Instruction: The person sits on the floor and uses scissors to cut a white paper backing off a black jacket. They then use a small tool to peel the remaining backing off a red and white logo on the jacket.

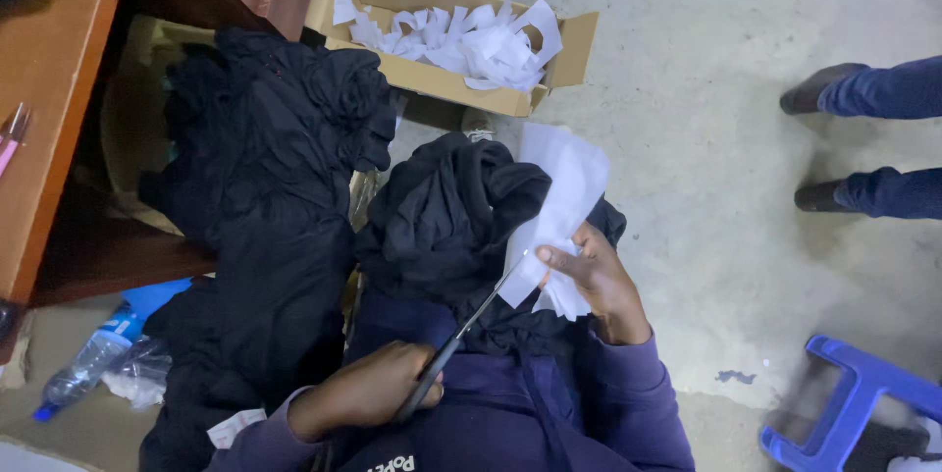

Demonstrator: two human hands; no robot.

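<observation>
A cardboard box (446,79), bottle (90,361) and stool (852,403) sit on the concrete floor (706,236).

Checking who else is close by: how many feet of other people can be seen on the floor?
2. One shoe is at the upper right edge; the other shoe is just below it, both under blue trouser legs. More may be out of frame.

Purple long sleeves, ribbed cuffs, white chest lettering
</observation>
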